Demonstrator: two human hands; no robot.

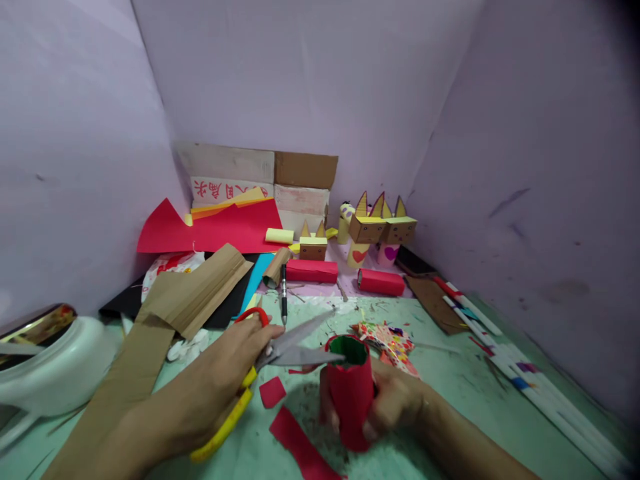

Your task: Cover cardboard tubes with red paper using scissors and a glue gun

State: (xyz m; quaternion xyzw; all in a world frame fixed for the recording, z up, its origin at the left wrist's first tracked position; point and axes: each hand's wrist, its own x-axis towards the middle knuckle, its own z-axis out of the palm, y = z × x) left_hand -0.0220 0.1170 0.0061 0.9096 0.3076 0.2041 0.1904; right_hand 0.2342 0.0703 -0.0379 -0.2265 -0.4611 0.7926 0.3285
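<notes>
My left hand (227,360) is closed round a pair of scissors (300,340) with yellow and red handles. Their blades stand apart, and the lower blade's tip reaches the rim of a red paper-covered tube (353,400). I hold that tube nearly upright in my right hand (395,397), fingers wrapped round its sides; its open top shows a dark green inside. Below the blades, a small red paper scrap (273,392) and a longer red strip (305,443) lie on the table. Beyond the scissors lies a black and silver pen (284,297).
Two red rolls (313,271) (381,282) and cat-faced cardboard figures (367,230) stand or lie at the back. Cardboard strips (200,293) and a white pot-like vessel (65,360) are on the left. White sticks (530,380) run along the right wall; a patterned packet (387,343) lies behind my right hand.
</notes>
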